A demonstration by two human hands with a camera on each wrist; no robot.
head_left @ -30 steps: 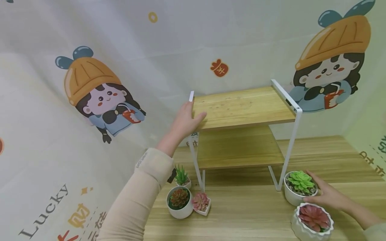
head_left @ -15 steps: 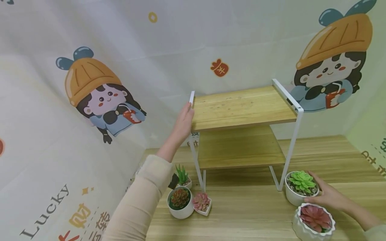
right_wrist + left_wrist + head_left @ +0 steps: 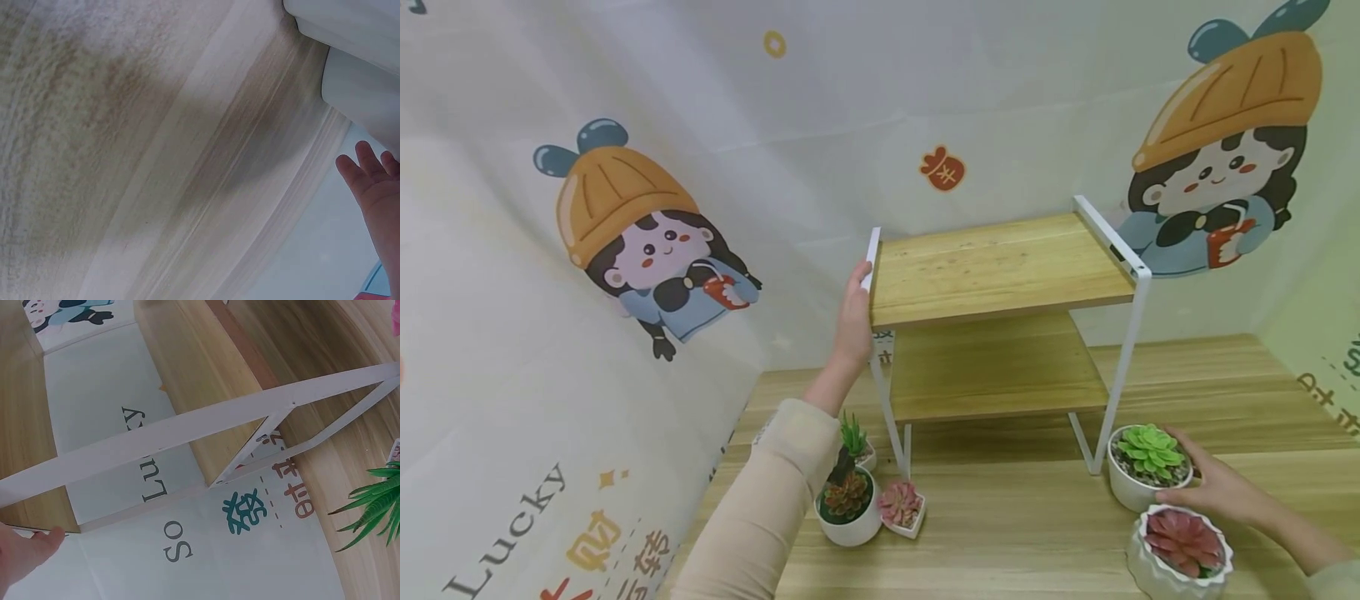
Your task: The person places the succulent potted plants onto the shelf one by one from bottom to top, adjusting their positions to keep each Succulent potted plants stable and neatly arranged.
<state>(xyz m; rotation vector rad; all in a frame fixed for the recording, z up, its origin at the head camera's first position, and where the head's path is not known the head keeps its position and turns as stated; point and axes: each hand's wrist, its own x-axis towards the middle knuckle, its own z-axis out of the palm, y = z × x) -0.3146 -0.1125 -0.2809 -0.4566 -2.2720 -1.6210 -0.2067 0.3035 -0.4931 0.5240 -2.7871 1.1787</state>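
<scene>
A two-tier wooden shelf (image 3: 992, 271) with a white metal frame stands in the middle of the table. My left hand (image 3: 853, 321) lies against its left side, touching the white frame at the upper board. In the left wrist view, part of that hand (image 3: 25, 556) shows at the board's corner. Lower right, my right hand (image 3: 1217, 492) holds a round white pot with a green succulent (image 3: 1150, 454), thumb and fingers around its side. This pot stands by the shelf's right front leg. The right wrist view shows several fingers (image 3: 369, 172) beside the white pots (image 3: 359, 90).
A scalloped white pot with a red succulent (image 3: 1183, 546) stands in front of my right hand. By the left leg are a spiky green plant (image 3: 853, 433), a round pot with a reddish succulent (image 3: 846, 500) and a small pink succulent (image 3: 901, 507). A printed cloth (image 3: 820, 167) hangs behind.
My left hand has slid from the shelf's top left corner, where its thumb lay over the board, to the outer side of the frame. The right hand and the pots stay put.
</scene>
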